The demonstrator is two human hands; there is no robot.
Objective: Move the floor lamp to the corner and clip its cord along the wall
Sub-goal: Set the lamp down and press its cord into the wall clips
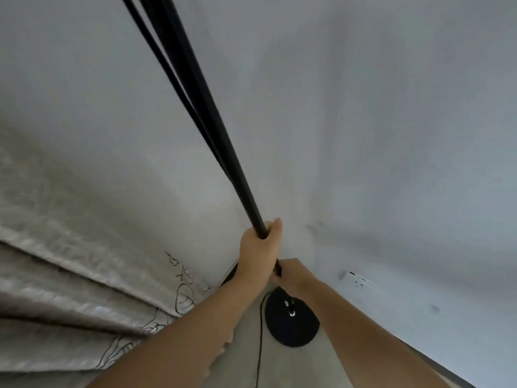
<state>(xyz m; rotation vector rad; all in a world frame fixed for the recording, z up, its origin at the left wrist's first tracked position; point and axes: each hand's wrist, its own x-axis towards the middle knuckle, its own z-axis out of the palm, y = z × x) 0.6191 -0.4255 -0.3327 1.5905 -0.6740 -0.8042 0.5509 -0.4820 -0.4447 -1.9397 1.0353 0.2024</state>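
Note:
The floor lamp's black pole (195,91) rises from a round black base (292,326) that rests on the floor close to the corner of two white walls. My left hand (261,247) is closed around the pole. Just below it my right hand (291,275) grips the pole's lower part. A thin black cord (260,345) runs down across the floor to the left of the base. The top of the lamp is out of view.
A pale patterned curtain (70,275) hangs in folds at the left. A white wall socket (356,281) sits low on the right wall. A dark skirting strip (436,362) runs along the foot of that wall.

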